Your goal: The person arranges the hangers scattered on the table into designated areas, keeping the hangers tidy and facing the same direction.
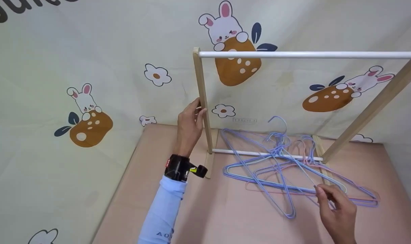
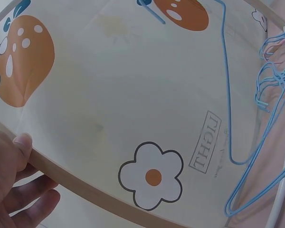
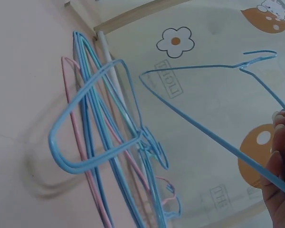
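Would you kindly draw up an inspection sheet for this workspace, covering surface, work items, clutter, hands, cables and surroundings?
Surface: pinkish tabletop beneath the rack.
Work items: rack upright; blue and pink hangers heaped at its lower bar.
Clutter: nothing seen besides the tangled hangers.
Hands: left hand grips a wooden side post; right hand pinches a blue hanger.
Cables: nothing seen.
Surroundings: pale backdrop printed with rabbits and flowers.
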The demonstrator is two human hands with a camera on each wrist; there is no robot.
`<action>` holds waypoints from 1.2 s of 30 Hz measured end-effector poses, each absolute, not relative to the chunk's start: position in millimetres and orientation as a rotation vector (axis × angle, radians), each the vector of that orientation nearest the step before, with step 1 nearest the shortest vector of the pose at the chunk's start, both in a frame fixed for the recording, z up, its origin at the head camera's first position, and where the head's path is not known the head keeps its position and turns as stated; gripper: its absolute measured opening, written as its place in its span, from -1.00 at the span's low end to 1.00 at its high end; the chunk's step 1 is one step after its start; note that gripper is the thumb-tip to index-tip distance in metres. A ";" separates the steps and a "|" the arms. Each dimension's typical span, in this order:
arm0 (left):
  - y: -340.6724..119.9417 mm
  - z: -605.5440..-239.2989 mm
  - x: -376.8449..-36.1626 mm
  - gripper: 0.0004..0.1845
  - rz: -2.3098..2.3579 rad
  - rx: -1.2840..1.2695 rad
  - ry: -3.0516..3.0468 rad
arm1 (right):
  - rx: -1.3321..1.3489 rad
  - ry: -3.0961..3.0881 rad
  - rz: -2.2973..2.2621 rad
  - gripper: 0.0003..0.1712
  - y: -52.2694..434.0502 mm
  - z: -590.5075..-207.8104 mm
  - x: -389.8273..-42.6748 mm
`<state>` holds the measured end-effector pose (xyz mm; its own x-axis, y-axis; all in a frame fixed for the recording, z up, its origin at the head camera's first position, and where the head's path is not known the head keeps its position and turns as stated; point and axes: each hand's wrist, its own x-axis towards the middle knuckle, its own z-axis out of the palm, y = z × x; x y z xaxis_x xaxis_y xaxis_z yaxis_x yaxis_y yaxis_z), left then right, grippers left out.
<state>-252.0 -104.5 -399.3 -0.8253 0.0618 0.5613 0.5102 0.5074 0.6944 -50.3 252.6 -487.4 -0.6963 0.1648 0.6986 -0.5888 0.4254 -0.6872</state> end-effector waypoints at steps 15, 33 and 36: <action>-104.5 -399.0 -251.0 -0.58 -1.249 -0.473 -2.295 | 0.078 -1.893 1.145 -0.91 306.7 -443.1 -51.9; -104.6 -400.3 -250.4 -0.59 -1.217 -0.473 -2.311 | -0.028 -2.087 0.909 -0.77 338.2 -452.1 -54.9; -104.5 -400.1 -250.7 -0.59 -1.229 -0.474 -2.311 | -0.094 -2.109 0.892 -0.76 337.5 -450.8 -53.0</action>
<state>-250.7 -104.5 -400.1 -0.8266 0.0782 0.5573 0.5059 0.5373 0.6748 -53.0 337.5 -450.8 -0.6577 0.3549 0.6644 -0.2297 0.7455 -0.6256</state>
